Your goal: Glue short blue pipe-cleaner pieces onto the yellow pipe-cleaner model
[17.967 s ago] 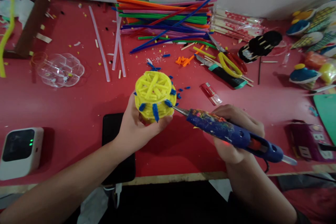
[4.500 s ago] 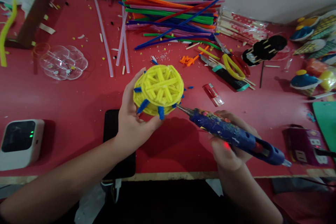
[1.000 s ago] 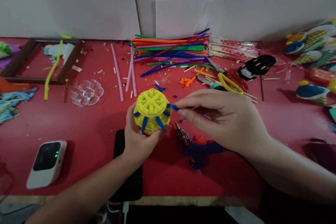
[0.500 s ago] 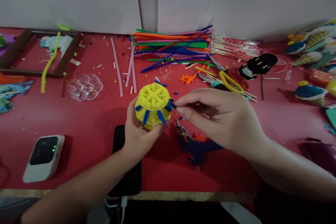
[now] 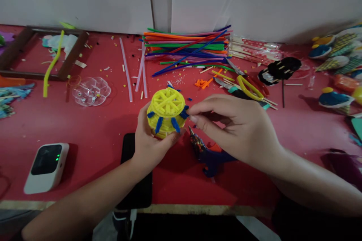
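Note:
My left hand is wrapped round a yellow craft piece made of coiled pipe cleaner, holding it above the table. Its flat round top has crossing spokes, and short blue pipe cleaner pieces slope down its side. At its right edge, thumb and forefinger of my right hand pinch a short blue pipe cleaner piece against the side. The fingertips partly hide that piece. Below my right hand lies a blue glue gun, its nozzle pointing toward the yellow craft piece.
Behind my hands lies a pile of coloured pipe cleaners. Scissors and orange scraps sit to its front right. On the left are a clear flower-shaped tray, a brown frame and a white device. A black phone lies near the front edge.
The blue piece in my right fingers now sits closer against the yellow craft piece's side. My left hand keeps its hold. The view has shifted slightly.

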Demonstrator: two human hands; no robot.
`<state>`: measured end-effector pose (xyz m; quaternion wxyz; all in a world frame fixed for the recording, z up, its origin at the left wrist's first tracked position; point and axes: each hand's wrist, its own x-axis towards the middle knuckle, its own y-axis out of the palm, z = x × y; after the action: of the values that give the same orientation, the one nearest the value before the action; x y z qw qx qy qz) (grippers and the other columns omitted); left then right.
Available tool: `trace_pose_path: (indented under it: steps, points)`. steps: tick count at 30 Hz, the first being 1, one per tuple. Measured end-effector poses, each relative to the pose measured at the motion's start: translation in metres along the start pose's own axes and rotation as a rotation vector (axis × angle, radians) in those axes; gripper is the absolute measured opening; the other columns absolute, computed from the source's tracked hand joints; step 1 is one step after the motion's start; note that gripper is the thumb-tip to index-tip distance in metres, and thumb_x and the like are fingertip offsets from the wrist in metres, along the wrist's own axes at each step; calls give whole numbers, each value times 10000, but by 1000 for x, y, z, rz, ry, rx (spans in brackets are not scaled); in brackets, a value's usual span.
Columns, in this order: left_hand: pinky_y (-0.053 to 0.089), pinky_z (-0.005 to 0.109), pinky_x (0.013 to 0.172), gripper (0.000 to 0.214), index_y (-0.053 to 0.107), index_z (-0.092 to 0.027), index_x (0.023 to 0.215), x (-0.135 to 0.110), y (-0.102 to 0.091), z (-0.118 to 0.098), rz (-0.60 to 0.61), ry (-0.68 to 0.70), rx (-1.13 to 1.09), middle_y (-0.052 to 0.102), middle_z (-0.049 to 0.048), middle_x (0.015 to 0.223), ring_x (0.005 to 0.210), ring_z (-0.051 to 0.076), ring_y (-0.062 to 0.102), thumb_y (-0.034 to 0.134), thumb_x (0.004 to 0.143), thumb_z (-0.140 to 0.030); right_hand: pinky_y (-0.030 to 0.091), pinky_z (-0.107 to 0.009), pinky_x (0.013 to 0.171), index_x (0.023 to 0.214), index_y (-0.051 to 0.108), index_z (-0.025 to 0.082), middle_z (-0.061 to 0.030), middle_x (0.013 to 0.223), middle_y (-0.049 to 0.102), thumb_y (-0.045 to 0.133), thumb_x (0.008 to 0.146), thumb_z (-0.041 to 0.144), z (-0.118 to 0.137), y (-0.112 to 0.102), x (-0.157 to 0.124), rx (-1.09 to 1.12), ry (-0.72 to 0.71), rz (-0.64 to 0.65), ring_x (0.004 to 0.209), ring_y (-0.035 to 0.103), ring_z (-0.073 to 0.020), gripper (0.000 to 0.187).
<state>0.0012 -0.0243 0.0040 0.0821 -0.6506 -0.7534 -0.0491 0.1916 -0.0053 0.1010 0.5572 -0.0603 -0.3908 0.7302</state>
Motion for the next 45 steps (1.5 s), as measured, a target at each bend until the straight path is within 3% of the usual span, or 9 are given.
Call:
trace_pose_path:
  steps: [22,30,35,45]
  points:
    - [605,460,996,782,528,-253,1283,2,3,-5,10,-34,-68,707,117,1274,1172,299,717,943,633,-386,542,-223,637,945,761,213,-17,871,788,630,919,127,-1,6,-2,-30,4,-8,684,693,-115,158]
    - [592,487,1026,773,529,-278,1303,-1,2,-3,17,-57,-97,706,99,1300,1194,306,706,937,647,-313,568,-234,668,949,766,224,-19,894,798,633,934,145,-2,7,-2,-27,-7,-9,734,723,-132,155]
    - [635,467,950,771,542,-303,1287,0,1,-3,28,-75,-125,726,76,1255,1117,298,738,946,631,-317,592,-253,707,960,776,245,-17,924,803,645,941,150,-4,6,-2,-55,-28,-2,773,739,-144,163]
    - [626,482,974,769,553,-295,1278,-1,2,-4,4,-70,-88,714,74,1248,1139,312,724,955,622,-332,585,-248,698,944,772,233,-23,919,800,647,941,147,-3,7,-2,-51,-35,-15,774,738,-142,152]
